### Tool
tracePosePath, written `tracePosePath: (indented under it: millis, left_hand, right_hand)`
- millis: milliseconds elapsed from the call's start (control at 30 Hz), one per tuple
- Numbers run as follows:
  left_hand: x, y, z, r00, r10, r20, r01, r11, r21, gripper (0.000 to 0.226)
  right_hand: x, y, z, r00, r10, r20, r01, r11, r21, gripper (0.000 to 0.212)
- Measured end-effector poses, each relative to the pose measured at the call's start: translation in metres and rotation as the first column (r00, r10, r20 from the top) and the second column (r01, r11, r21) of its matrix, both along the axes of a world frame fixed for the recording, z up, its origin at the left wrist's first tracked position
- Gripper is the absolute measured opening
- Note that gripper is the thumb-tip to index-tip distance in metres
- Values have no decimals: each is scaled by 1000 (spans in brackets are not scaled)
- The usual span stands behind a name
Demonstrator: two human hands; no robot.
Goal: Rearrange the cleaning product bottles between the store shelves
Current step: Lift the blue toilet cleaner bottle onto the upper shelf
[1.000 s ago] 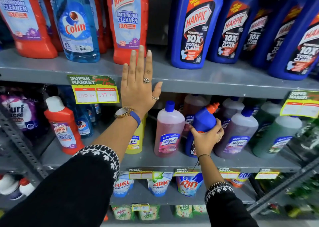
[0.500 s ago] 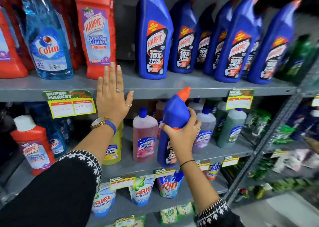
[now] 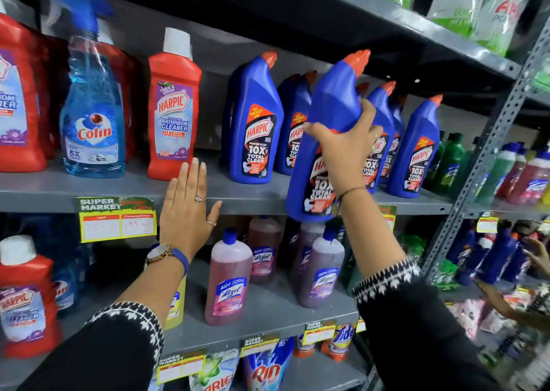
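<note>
Head view:
- Our right hand [image 3: 346, 146]: grip closed around the waist of a blue Harpic bottle [image 3: 324, 140], orange cap uppermost, tilted slightly. The bottle hangs in the air in front of the upper shelf [image 3: 44, 196], its base below the shelf lip and not yet resting on it.
- Our left hand [image 3: 186, 212]: flat and unclenched, holding nothing, palm against the front edge of the same shelf, beside the yellow price tag [image 3: 117, 219].
- Blue Harpic row [image 3: 253, 123]: several upright bottles on the upper shelf, crowded just behind the held one.
- Red Harpic bathroom cleaner [image 3: 174, 108] and Colin spray [image 3: 92, 117]: upright, to the left.
- Pink Lizol bottles [image 3: 229, 277]: lower shelf, below the held bottle.
- Risks, as we judge them: the base may catch the shelf lip while rising; a push into the crowded row may topple neighbours; a slip would drop it onto the Lizol.
</note>
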State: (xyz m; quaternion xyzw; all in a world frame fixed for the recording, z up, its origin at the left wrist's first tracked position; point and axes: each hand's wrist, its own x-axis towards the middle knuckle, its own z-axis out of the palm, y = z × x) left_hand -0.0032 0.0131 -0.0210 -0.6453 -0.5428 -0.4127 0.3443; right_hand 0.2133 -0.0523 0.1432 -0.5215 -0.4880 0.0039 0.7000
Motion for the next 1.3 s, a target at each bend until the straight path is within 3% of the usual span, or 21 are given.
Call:
tracePosePath:
  millis: [200, 567, 967, 1033, 1200, 1300]
  left_hand:
    - [-1, 8, -4, 1000, -18, -17, 19, 998, 56, 70]
    - [-2, 16, -8, 997, 37, -69, -23, 982, 185, 67]
    - [-2, 17, -10, 998, 26, -62, -12, 979, 205, 69]
    - [-2, 17, -10, 997, 42, -63, -28, 979, 204, 68]
    - [-1, 18, -10, 995, 72, -70, -57, 979, 196, 69]
    - [-1, 18, -11, 994, 77, -84, -59, 979, 194, 71]
  right_hand:
    - [13, 57, 36, 997, -70, 28, 72, 996, -61, 91]
    - [27, 130, 26, 992, -117, 45, 124, 972, -198, 92]
    - [32, 139, 8, 997, -40, -62, 27, 982, -187, 106]
    - [20, 120, -9, 993, -63, -96, 52, 992, -114, 105]
    - [-29, 50, -115, 985, -108, -135, 147, 935, 324, 80]
    - [-61, 28, -197, 977, -29, -211, 78, 971, 228, 68]
